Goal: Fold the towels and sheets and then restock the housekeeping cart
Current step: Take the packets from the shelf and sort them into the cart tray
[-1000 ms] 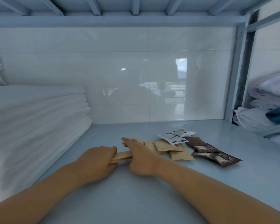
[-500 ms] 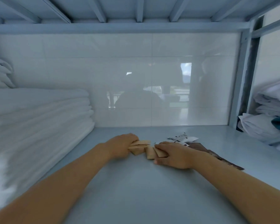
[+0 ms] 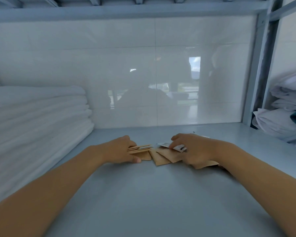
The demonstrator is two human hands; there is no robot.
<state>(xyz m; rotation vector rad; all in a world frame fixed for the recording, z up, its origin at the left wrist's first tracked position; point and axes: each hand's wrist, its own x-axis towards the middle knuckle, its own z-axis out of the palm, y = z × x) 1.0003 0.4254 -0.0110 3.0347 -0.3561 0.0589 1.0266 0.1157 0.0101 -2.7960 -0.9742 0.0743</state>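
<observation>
Two hands work low on the shelf [image 3: 143,194] ahead of me. My left hand [image 3: 121,151] curls its fingers [image 3: 134,159] round a small stack of tan packets [image 3: 140,149]. My right hand [image 3: 193,151] pinches a white sachet [image 3: 171,145] above fanned tan packets [image 3: 166,156]. Both forearms reach forward, palms down. Folded white towels [image 3: 38,120] sit stacked well left.
</observation>
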